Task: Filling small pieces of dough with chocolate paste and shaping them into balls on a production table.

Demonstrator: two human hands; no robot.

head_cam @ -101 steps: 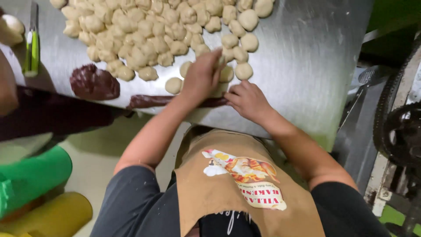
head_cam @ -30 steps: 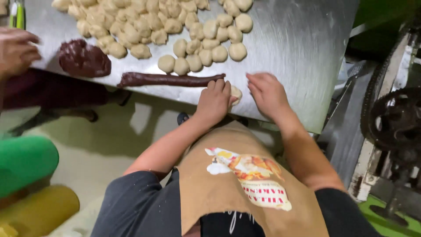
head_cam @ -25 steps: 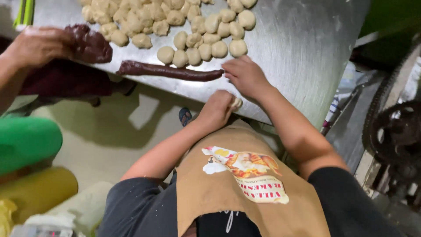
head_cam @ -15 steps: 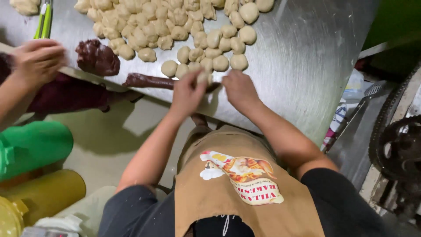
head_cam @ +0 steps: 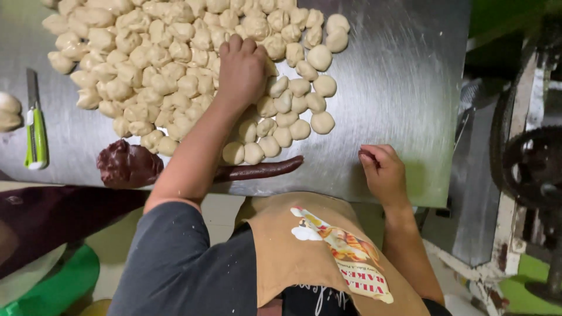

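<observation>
Head view looks straight down on a steel bench (head_cam: 410, 76). The left hand (head_cam: 241, 69) reaches far in toward the back edge and rests palm-down on a wide pile of pale dough pieces (head_cam: 146, 64), its fingers curled over a few of them; whether they have closed on one I cannot tell, since the palm hides it. The right hand (head_cam: 383, 172) sits near the front edge, well apart from the pile, fingers loosely bent with something small and dark at the fingertips, too small to name. A dark brown filling rope (head_cam: 260, 171) lies along the front edge, just in front of the nearest dough pieces, and a dark brown lump (head_cam: 126, 165) sits further left on the same edge. A green-handled knife (head_cam: 35, 129) lies near the left edge.

Picking from the heap goes best, I judge, if the fingers lift a single piece clear from the pile's outer fringe rather than dragging through the middle, since the pieces touch and could stick or roll. The reaching forearm passes over the rope, so it should stay lifted clear.
</observation>
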